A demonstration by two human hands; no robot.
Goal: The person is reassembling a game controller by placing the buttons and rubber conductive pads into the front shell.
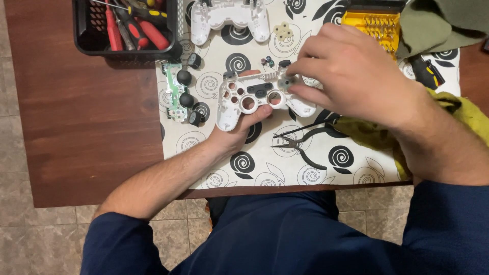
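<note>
A white game controller front shell [249, 97] lies inside-up on a spiral-patterned mat [285, 168]. My left hand [239, 130] grips it from below, thumb on its near edge. My right hand [351, 76] hovers over the shell's right side, fingertips pinching a small grey rubber pad [287, 82] in the button well. The other white shell half [229, 18] lies at the far edge. A green circuit board [178, 91] with two black thumbsticks rests left of the shell.
A black basket [122, 25] of red-handled tools stands on the brown table at back left. Black pliers [300, 145] lie near the mat's front. A yellow bit case [372, 25], green cloths [443, 20], small loose buttons [267, 62] and a round pad piece [282, 31] sit behind.
</note>
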